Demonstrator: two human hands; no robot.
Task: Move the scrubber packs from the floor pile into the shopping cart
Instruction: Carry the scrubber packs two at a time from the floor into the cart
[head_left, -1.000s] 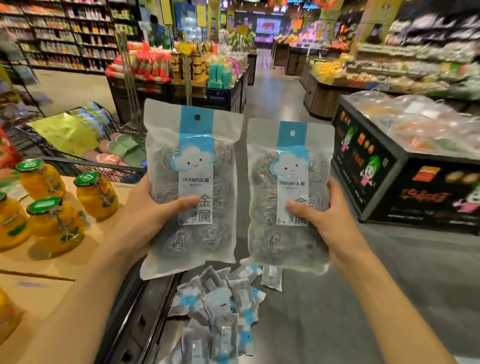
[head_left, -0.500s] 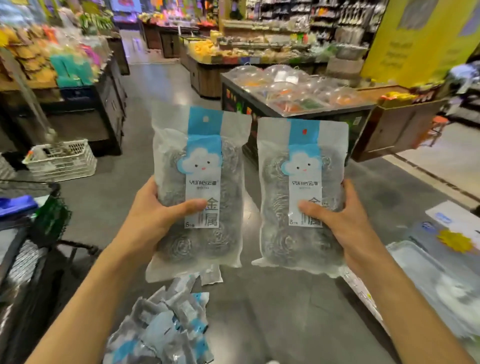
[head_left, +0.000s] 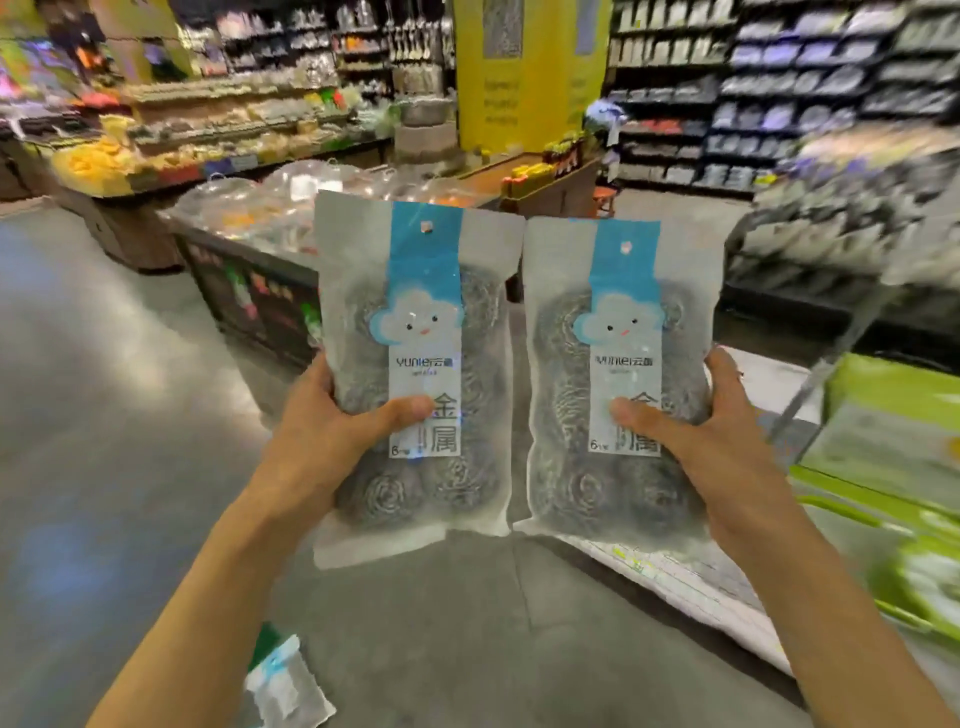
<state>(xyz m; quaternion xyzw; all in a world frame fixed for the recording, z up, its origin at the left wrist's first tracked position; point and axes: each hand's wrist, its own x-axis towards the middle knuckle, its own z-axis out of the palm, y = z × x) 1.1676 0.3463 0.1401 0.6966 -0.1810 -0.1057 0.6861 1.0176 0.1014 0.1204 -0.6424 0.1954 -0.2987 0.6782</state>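
Head view: left hand (head_left: 332, 441) and right hand (head_left: 711, 441) each grip a pack (head_left: 415, 364), (head_left: 618, 374) upright, labels near, likely for carrying; cart unseen.

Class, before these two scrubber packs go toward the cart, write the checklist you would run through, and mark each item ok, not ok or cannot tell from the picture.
1. Left hand has a firm grip on the left scrubber pack, thumb across the label: ok.
2. Right hand grips the right scrubber pack the same way: ok.
3. Packs upright and held side by side: ok.
4. Shopping cart in view as the target: not ok; no cart is clearly visible, and the right side is blurred.
5. Floor ahead free of loose packs: not ok; one loose pack lies near the bottom edge.
6. Packs sealed and undamaged: cannot tell.
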